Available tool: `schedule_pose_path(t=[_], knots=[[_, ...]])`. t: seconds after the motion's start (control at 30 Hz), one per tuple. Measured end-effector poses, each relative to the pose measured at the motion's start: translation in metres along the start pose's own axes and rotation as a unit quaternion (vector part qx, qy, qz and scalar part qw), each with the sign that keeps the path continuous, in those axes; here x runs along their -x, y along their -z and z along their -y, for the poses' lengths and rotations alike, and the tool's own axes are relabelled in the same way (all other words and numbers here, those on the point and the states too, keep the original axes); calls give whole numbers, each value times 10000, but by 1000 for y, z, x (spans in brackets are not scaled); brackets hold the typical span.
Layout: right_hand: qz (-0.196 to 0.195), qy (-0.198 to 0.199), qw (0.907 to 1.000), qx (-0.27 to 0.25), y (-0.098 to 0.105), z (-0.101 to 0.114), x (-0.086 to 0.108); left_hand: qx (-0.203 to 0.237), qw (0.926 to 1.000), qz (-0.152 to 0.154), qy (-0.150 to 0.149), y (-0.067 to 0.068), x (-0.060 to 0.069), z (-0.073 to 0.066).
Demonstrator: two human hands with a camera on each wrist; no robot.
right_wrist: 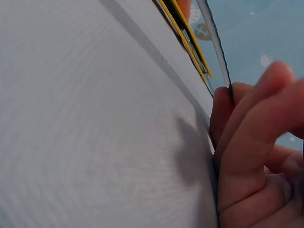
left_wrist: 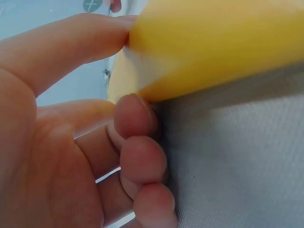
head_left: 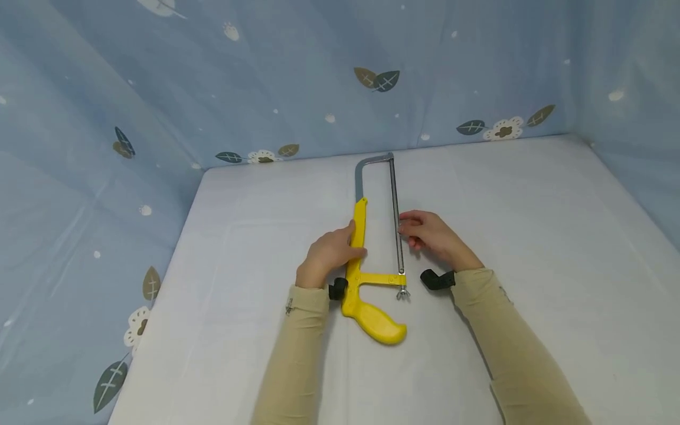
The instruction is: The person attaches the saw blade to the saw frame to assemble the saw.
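Note:
A hacksaw (head_left: pixel 376 321) with a yellow handle and frame and a grey front bow lies on the white surface, its handle toward me. My left hand (head_left: pixel 330 252) grips the yellow frame above the handle, thumb on one side and fingers on the other. In the left wrist view the yellow frame (left_wrist: pixel 218 47) looks large and blurred. On the opposite side, my right hand (head_left: pixel 437 236) has its fingertips at the blade (head_left: pixel 395 198), about midway along it. The right wrist view has the blade (right_wrist: pixel 216 40) running in between those fingertips. A wing nut (head_left: pixel 403 293) sits at the blade's near end.
Under everything is a table with a white cover (head_left: pixel 255 236). Blue patterned cloth (head_left: pixel 308 71) hangs behind it and along both sides. Black wrist mounts (head_left: pixel 437 280) are on both forearms, the left one close beside the saw frame.

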State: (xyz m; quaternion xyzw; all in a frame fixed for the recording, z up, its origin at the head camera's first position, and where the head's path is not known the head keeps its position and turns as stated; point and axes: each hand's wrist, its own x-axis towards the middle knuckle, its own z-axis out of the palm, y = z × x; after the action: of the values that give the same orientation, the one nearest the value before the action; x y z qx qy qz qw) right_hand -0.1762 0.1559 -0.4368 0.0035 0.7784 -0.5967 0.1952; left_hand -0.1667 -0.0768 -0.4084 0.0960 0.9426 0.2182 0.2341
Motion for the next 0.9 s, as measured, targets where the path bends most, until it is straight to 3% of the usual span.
schedule_pose_path(t=[0.33,0.57,0.9], knots=[[44,-84,9999,59,0,2,-4,25,9999,118,123,4,-1,-1],[-1,-53,10000,-51,0,4,0,34,9999,108,38,4,0,-2],[-8,-88,9997,244,-1,3,-2,34,9998,155,114,3,-1,-1]])
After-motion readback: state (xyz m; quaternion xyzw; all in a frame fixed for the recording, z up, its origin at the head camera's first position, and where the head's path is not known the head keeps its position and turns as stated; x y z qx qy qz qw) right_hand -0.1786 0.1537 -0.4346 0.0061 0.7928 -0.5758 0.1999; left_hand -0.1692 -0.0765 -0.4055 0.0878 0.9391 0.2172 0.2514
